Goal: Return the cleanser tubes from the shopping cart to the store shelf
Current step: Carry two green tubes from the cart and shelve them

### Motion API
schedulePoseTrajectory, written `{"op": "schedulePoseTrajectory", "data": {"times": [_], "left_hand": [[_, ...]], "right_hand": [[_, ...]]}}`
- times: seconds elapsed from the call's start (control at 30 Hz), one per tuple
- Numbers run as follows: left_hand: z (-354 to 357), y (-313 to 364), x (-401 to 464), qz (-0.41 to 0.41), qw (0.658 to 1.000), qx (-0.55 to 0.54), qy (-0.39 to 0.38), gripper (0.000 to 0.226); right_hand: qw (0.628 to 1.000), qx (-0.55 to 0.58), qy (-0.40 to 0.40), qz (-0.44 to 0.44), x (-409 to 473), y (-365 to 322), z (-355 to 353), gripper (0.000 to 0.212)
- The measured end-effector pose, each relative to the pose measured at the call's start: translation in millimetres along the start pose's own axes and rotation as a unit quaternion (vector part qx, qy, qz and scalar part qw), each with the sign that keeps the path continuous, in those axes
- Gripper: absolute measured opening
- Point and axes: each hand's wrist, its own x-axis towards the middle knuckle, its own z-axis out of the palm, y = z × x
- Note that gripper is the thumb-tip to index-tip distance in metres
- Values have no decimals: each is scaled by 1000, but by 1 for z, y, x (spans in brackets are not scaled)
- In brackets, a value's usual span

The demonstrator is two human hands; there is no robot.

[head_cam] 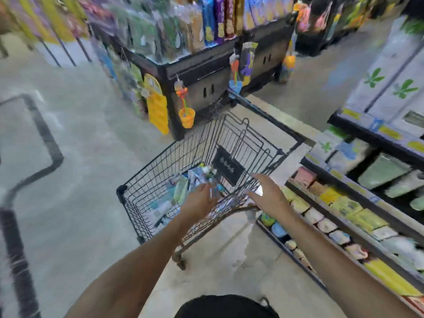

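Over the cart (160, 171), both bare arms reach forward from the bottom of the view. Tubes (183, 187) and other pale packages lie heaped in the basket's near half, white, teal and pale green, too blurred to count. The left hand (202, 200) is down among them at the right edge of the heap, its fingers touching something shiny; whether it grips a tube or only rests there, I cannot tell through the blur. The right hand (266, 191) hovers above the cart's handle end, fingers spread and straight, holding nothing, well to the right of the tubes. A dark plate (227, 164) on the child-seat flap carries a row of pale marks, unreadable. The shelf (344, 226) runs along the right, stocked with yellow, green and white packs; white boxes (390, 88) higher up show green leaf prints. No writing anywhere can be read.
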Motion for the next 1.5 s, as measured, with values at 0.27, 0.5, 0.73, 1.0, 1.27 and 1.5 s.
{"op": "schedulePoseTrajectory", "data": {"times": [0.27, 0.5, 0.73, 1.0, 1.27, 1.5], "left_hand": [[5, -96, 16, -101, 994, -41, -6, 69], [27, -147, 63, -212, 971, -108, -5, 67], [56, -208, 129, -279, 949, -149, -13, 53], [110, -291, 215, -293, 943, -152, -43, 53], [163, -344, 271, -331, 926, -176, -52, 42], [183, -354, 286, -330, 925, -186, 0, 33]], "right_hand": [[994, -24, -109, -18, 81, -52, 69, 57], [978, 13, -208, 34, 178, -49, 147, 56], [955, 52, -266, 118, 266, -35, 251, 57], [922, 78, -288, 247, 341, -2, 386, 56], [902, 130, -230, 343, 380, 22, 469, 39], [912, 113, -129, 373, 391, 29, 493, 32]]}}
